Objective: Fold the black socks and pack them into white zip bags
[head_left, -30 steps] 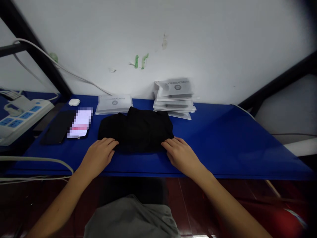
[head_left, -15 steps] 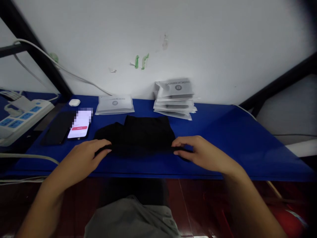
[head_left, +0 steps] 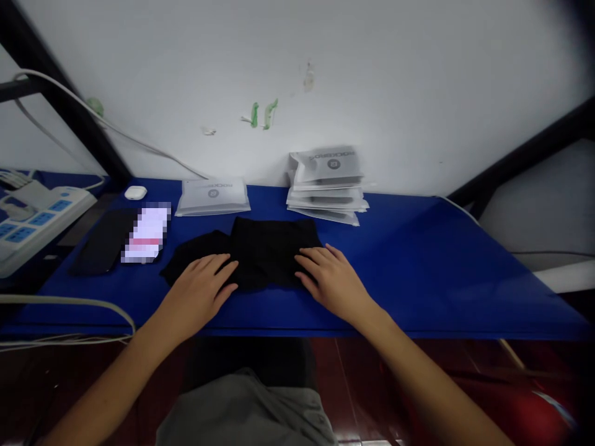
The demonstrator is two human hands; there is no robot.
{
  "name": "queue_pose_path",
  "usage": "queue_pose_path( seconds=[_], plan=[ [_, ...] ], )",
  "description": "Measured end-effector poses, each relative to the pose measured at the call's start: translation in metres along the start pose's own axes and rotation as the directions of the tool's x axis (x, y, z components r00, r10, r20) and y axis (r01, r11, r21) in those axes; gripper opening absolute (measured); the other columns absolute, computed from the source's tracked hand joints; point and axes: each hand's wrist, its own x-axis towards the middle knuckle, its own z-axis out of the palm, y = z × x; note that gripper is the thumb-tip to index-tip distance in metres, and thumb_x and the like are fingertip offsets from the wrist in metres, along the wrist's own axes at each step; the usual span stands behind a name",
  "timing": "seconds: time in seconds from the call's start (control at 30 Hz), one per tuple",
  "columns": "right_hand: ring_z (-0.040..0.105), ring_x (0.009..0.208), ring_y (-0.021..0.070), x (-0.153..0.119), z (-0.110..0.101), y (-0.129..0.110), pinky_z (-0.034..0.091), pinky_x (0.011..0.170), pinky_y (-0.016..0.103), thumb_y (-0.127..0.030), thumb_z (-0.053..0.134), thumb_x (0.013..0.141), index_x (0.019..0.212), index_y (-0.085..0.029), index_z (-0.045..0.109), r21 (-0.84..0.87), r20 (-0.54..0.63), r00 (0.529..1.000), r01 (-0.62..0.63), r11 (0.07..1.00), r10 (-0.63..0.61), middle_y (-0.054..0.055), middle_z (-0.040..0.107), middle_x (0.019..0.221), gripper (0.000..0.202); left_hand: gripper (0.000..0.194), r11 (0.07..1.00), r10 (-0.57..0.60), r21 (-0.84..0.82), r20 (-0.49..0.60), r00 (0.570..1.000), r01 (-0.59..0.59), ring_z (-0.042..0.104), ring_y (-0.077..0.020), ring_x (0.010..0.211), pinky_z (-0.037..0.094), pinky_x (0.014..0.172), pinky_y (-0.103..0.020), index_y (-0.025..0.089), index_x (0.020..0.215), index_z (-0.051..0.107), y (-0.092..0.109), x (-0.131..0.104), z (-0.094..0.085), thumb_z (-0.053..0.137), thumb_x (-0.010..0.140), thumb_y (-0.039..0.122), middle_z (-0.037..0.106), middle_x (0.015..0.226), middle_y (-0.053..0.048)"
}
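A piece of black cloth, its exact kind unclear, lies spread on the blue table in front of me. My left hand rests on its lower left part with the fingers apart and stretched out. On the cloth's right side lies my right hand, palm down, fingers spread over the fabric. Neither hand grips the cloth. Part of the black fabric sticks out to the left, beyond my left fingers.
Behind the cloth stand a stack of frosted pouches and a single pouch. To the left are a lit phone, a dark phone, a white earbud case and a power strip. Cables cross the table's left edge.
Both hands have let go of the cloth's near edge and moved inward onto it, fingers now spread flat. The near edge, held taut before, now lies on the table.
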Motion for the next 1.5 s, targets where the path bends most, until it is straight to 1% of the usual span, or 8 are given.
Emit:
queue_pose_path(
  seconds=[0.2, 0.33, 0.5, 0.73, 0.83, 1.03, 1.37, 1.5],
  plan=[
    [0.063, 0.093, 0.0258, 0.003, -0.01, 0.024, 0.049, 0.081, 0.041, -0.028, 0.053, 0.089, 0.11, -0.019, 0.064, 0.024, 0.061, 0.982, -0.183, 0.983, 0.181, 0.009, 0.069, 0.101, 0.026, 0.046, 0.987, -0.157, 0.02, 0.027, 0.987, 0.157, 0.055, -0.0289, 0.113, 0.042, 0.098, -0.049, 0.014, 0.123, 0.058, -0.017, 0.007, -0.008, 0.034, 0.096, 0.042, 0.064, 0.118, -0.013],
    [0.062, 0.085, 0.0218, 0.006, -0.01, 0.036, 0.048, 0.072, 0.033, -0.02, 0.058, 0.082, 0.093, -0.022, 0.066, 0.117, 0.166, 0.97, -0.199, 0.973, 0.179, 0.004, 0.068, 0.088, 0.014, 0.036, 0.985, -0.173, 0.0, 0.121, 0.977, 0.174, 0.06, -0.0269, 0.095, 0.047, 0.085, -0.044, 0.017, 0.104, 0.065, -0.023, 0.01, -0.014, 0.036, 0.093, 0.036, 0.068, 0.098, -0.009],
    [0.06, 0.077, 0.0176, 0.008, -0.018, 0.039, 0.044, 0.067, 0.029, -0.007, 0.05, 0.078, 0.074, -0.022, 0.062, 0.193, 0.244, 0.957, -0.204, 0.96, 0.154, 0.0, 0.066, 0.078, 0.02, 0.032, 0.975, -0.184, -0.108, 0.104, 0.977, 0.195, 0.06, -0.0236, 0.087, 0.047, 0.078, -0.039, 0.021, 0.09, 0.065, -0.022, 0.007, -0.026, 0.035, 0.091, 0.034, 0.067, 0.089, -0.006],
    [0.061, 0.084, 0.0196, 0.014, -0.037, 0.04, 0.046, 0.073, 0.032, -0.018, 0.05, 0.083, 0.086, -0.023, 0.062, 0.261, 0.226, 0.966, -0.185, 0.947, 0.126, 0.003, 0.067, 0.089, 0.013, 0.029, 0.943, -0.257, -0.203, 0.062, 0.964, 0.265, 0.06, -0.022, 0.087, 0.046, 0.078, -0.036, 0.022, 0.096, 0.062, -0.026, 0.007, -0.044, 0.04, 0.09, 0.041, 0.066, 0.095, -0.003],
    [0.063, 0.087, 0.0218, 0.013, -0.033, 0.04, 0.047, 0.074, 0.034, -0.026, 0.061, 0.082, 0.096, -0.022, 0.062, 0.179, 0.326, 0.932, -0.225, 0.958, 0.158, 0.005, 0.067, 0.095, 0.015, 0.03, 0.941, -0.27, -0.193, 0.069, 0.96, 0.279, 0.061, -0.0224, 0.087, 0.047, 0.078, -0.037, 0.022, 0.096, 0.062, -0.026, 0.008, -0.044, 0.04, 0.09, 0.04, 0.067, 0.094, -0.004],
    [0.063, 0.078, 0.019, 0.009, -0.026, 0.038, 0.044, 0.066, 0.029, -0.018, 0.063, 0.079, 0.086, -0.023, 0.064, 0.148, 0.441, 0.88, -0.268, 0.952, 0.179, 0.002, 0.066, 0.084, 0.009, 0.031, 0.93, -0.27, -0.237, 0.081, 0.959, 0.282, 0.062, -0.0213, 0.087, 0.048, 0.08, -0.035, 0.022, 0.097, 0.063, -0.025, 0.007, -0.039, 0.04, 0.09, 0.041, 0.067, 0.097, -0.004],
    [0.06, 0.077, 0.0177, 0.012, -0.057, 0.048, 0.046, 0.071, 0.03, -0.029, 0.056, 0.082, 0.074, -0.022, 0.059, 0.367, 0.25, 0.958, -0.228, 0.902, 0.14, 0.001, 0.066, 0.082, 0.01, 0.025, 0.946, -0.231, -0.241, -0.029, 0.973, 0.218, 0.059, -0.0223, 0.094, 0.048, 0.087, -0.037, 0.02, 0.093, 0.062, -0.031, 0.012, -0.052, 0.044, 0.09, 0.038, 0.065, 0.099, -0.006],
    [0.062, 0.095, 0.0258, 0.02, -0.04, 0.045, 0.049, 0.081, 0.039, -0.026, 0.058, 0.082, 0.094, -0.02, 0.063, 0.139, 0.032, 0.95, -0.313, 0.939, 0.312, 0.008, 0.067, 0.102, 0.015, 0.027, 0.964, -0.261, -0.013, -0.218, 0.94, 0.265, 0.055, -0.0295, 0.109, 0.046, 0.093, -0.046, 0.015, 0.104, 0.063, -0.022, 0.023, -0.038, 0.042, 0.091, 0.028, 0.061, 0.116, -0.013]
  ],
)
